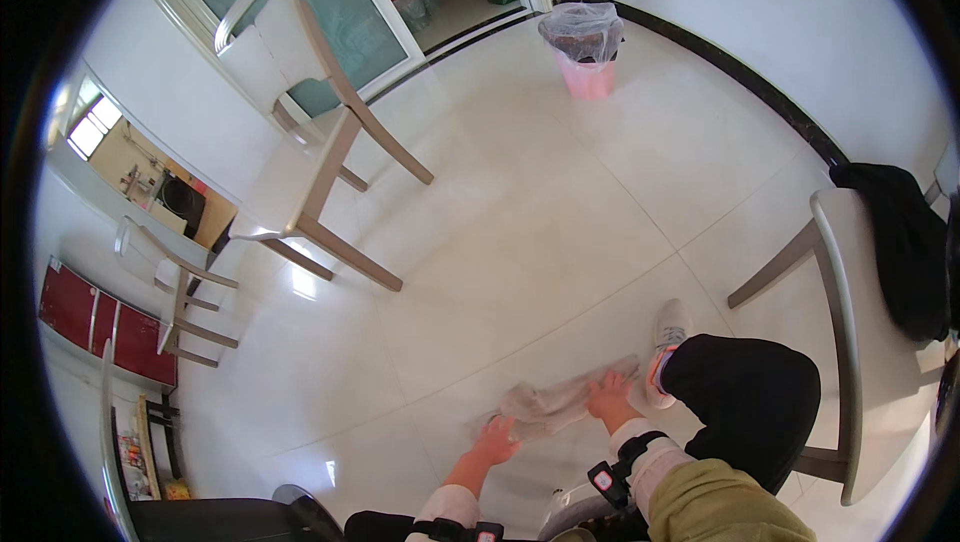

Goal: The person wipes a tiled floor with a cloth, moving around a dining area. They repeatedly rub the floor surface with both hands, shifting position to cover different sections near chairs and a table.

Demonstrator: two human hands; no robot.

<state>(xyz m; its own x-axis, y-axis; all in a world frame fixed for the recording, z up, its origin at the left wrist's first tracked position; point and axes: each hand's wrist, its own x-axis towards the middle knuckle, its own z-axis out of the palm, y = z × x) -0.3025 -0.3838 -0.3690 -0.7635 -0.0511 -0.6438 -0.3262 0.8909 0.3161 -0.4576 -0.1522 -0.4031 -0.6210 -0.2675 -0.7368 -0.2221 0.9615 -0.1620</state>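
A greyish-beige cloth lies bunched and stretched out across the pale tiled floor, its two ends blurred. My left hand grips it near its left end. Farther right, my right hand has hold of the other end, fingers bent over the fabric and a little spread. Black straps with small devices circle both my forearms. My foot in a light shoe with orange trim rests on the floor just beyond the cloth's right end.
A pale wooden chair stands ahead on the left, another behind it. At right, a chair bears a black garment. A pink bin with a plastic liner stands by the wall. Beyond is a sliding glass door.
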